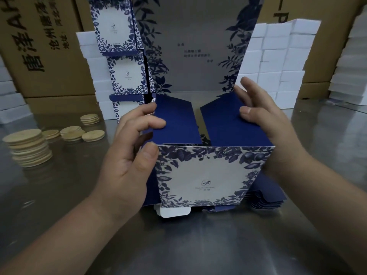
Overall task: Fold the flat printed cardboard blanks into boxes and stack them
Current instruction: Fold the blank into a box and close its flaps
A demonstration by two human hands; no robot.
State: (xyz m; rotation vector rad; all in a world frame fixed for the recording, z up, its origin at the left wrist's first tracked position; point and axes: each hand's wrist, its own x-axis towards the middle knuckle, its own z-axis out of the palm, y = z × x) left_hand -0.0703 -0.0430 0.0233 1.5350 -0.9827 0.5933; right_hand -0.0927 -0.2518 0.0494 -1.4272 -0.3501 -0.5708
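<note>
A half-formed box [206, 175] with blue floral print on white stands in the middle of the metal table. Its tall printed lid panel [198, 56] rises behind it. My left hand [131, 155] grips the box's left corner, thumb on the front panel and fingers pressing the left blue flap [176, 120] inward. My right hand [264, 124] presses the right blue flap [224, 124] inward with straight fingers. Flat blanks [264, 201] lie stacked under the box. Finished boxes [117, 32] stand stacked at the back left.
Several piles of round wooden discs [29, 147] sit on the table [178, 245] at the left. White boxes [282, 62] are stacked behind at both sides. Brown shipping cartons [39, 46] line the back.
</note>
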